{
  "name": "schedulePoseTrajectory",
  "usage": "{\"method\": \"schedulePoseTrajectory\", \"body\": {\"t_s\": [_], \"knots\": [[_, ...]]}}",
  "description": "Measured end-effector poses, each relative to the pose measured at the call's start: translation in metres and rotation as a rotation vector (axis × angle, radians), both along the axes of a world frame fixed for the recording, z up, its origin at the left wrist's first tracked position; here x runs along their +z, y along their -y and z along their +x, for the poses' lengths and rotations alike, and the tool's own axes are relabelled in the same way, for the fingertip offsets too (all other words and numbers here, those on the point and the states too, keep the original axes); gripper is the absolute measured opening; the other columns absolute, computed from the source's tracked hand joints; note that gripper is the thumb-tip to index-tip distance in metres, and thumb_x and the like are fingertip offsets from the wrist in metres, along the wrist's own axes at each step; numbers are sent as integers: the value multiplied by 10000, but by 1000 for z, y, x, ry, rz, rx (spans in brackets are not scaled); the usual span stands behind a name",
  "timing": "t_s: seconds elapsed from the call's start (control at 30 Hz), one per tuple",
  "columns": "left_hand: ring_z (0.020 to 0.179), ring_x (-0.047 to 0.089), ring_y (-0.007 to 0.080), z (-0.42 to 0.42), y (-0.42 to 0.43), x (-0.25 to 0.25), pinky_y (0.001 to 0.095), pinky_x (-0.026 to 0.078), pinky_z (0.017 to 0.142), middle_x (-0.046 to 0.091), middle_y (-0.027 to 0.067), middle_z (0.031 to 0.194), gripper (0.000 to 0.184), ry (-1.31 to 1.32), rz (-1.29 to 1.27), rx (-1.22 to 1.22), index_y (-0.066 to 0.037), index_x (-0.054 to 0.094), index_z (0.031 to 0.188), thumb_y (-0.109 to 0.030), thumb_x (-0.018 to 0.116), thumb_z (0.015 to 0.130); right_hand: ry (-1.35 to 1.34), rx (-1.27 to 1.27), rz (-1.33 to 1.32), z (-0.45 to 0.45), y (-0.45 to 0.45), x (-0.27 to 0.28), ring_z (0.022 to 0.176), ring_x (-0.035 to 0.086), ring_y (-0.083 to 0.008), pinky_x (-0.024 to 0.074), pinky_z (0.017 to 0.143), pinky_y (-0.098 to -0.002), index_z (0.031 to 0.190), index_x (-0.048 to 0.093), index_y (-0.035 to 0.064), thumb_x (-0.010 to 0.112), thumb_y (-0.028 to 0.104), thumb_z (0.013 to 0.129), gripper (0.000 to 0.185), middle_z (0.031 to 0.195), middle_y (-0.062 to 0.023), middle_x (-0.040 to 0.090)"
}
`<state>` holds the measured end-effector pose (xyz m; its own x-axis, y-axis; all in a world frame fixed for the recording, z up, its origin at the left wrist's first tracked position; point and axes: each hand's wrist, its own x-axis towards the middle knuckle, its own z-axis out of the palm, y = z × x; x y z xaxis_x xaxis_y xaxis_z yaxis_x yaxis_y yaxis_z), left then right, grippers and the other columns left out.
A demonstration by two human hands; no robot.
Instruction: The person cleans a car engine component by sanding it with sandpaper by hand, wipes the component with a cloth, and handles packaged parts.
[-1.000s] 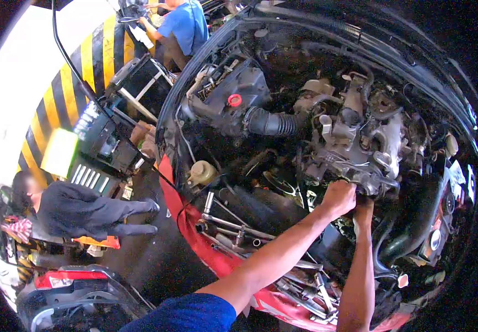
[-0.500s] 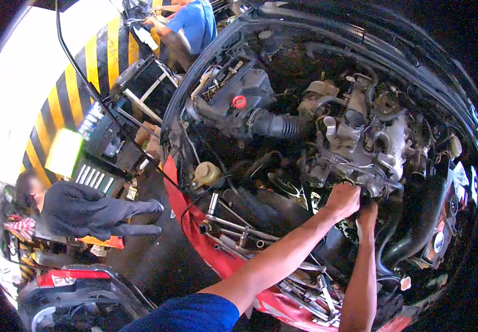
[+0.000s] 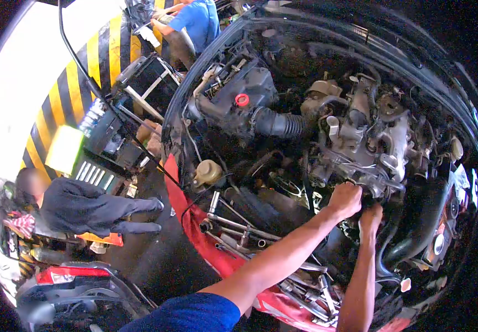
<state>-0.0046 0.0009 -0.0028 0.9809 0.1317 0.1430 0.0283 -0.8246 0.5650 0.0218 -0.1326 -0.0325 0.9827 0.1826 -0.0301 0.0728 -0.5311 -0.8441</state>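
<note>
My left hand (image 3: 345,200) is closed in a fist at the front lower edge of the metal engine (image 3: 355,144); what lies inside its fingers is hidden. Just right of it and a little lower, my right hand (image 3: 370,217) has its fingers curled up against the underside of the same engine part. Those fingertips sink into shadow, so I cannot make out what they touch. Hoses and brackets crowd around both hands. Below my left forearm, sockets and ratchet handles (image 3: 244,238) lie along the front of the engine bay.
A red fender cover (image 3: 208,252) drapes over the car's front edge. An air filter box (image 3: 250,91) and a fluid reservoir (image 3: 208,172) sit to the left. A person in dark clothes (image 3: 92,205) stands left; another in a blue shirt (image 3: 197,22) works at the back.
My right hand has shifted slightly to the right, and more of its curled fingers shows. My left fist stays at about the same spot on the engine.
</note>
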Motion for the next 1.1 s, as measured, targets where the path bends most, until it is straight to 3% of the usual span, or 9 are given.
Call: {"method": "schedulePoseTrajectory", "body": {"t_s": [0.07,0.1,0.23,0.37,0.4,0.5,0.6,0.77,1.1], "knots": [[646,633,368,2,2,5,472,519,647,615,215,661,140,5,-37,-1,-6,603,707,-141,568,704,122,3,377,22,13,-76,802,630,-231,477,724,-390,976,642,-27,556,211,850,282,915,-159,683],[637,631,369,2,3,4,474,515,633,612,211,647,142,29,-44,7,-9,603,693,-144,563,712,306,-48,116,14,7,-55,779,626,-227,479,724,-394,966,644,-32,584,258,843,321,884,-158,683],[628,626,370,5,-2,1,479,509,617,610,205,641,145,-1,-1,-2,-16,611,708,-147,554,733,-182,-84,-96,-4,-5,35,913,596,-256,460,798,-382,1063,598,-5,617,224,827,329,1012,-175,643],[645,630,369,2,3,4,475,514,628,617,209,666,150,5,6,-23,-17,617,712,-148,552,743,201,67,166,37,31,-110,865,617,-241,469,737,-403,1013,618,0,627,198,799,292,936,-173,662],[658,634,368,3,2,9,472,518,635,620,210,674,152,-10,-74,23,-16,618,708,-148,551,744,253,-34,-140,4,13,-27,831,622,-221,473,725,-388,975,637,-1,604,165,794,248,907,-174,673],[702,637,376,9,-1,-2,472,521,662,632,214,724,152,-162,-17,22,-21,634,743,-153,559,732,49,-219,-67,-18,-14,49,718,646,-257,485,687,-382,851,668,-9,586,82,736,168,767,-179,672],[700,631,389,7,3,21,488,511,660,638,206,740,180,-264,-18,20,-14,640,766,-173,563,733,137,-84,-130,19,18,-72,816,619,-380,480,728,-424,944,619,-10,572,85,717,251,878,-244,638],[711,635,384,11,1,-4,471,513,667,637,218,739,191,-92,-10,8,-15,650,785,-190,572,775,-55,-187,-205,-1,2,7,889,565,-469,464,749,-485,942,596,-48,568,112,715,280,924,-318,589],[711,632,394,5,5,3,478,512,671,629,235,726,191,-35,70,-46,-6,640,795,-176,552,795,-20,-221,-99,-3,-7,5,860,583,-454,476,738,-475,839,614,-47,536,82,739,181,845,-298,600]]}}
